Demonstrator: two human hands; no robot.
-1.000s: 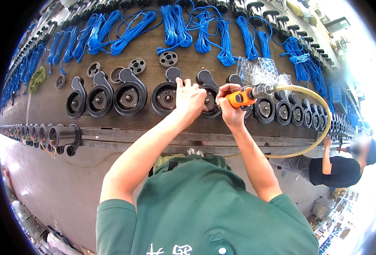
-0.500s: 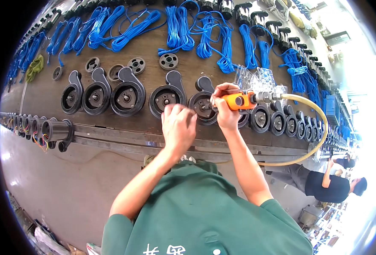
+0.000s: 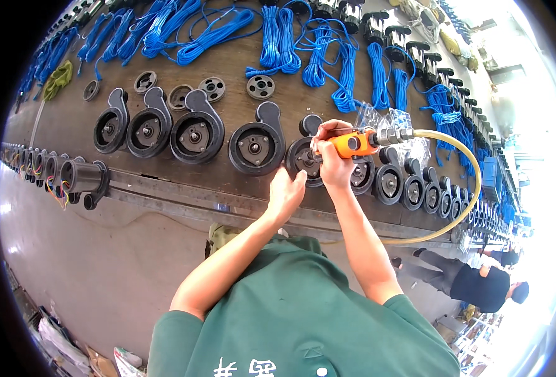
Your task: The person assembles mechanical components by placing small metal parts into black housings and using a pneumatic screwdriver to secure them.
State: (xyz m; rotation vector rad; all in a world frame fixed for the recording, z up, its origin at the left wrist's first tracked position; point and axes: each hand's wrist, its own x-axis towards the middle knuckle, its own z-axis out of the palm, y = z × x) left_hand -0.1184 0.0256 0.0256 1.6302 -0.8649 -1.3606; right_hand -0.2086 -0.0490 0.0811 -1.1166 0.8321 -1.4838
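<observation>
Bright orange on the tool (image 3: 356, 145), pale yellow along the hose (image 3: 477, 182) to its right, black on the housings (image 3: 256, 148) either side, brown on the table (image 3: 218, 66) beneath, blue on the cords (image 3: 347, 76) beyond, green with white lettering on the shirt (image 3: 297, 301) below it.

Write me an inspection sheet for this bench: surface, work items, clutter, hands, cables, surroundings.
Surface: brown bench, bearing several rows of parts.
Work items: black round housings in a row along the near edge; orange tool above one of them.
Clutter: clear plastic packaging, olive cloth, loose spoked discs.
Hands: right hand grips the tool; left hand beside the housings, contents unclear.
Cables: blue bundles beyond the discs; tan hose joined to the tool.
Surroundings: grey floor; person in dark top at right.
</observation>
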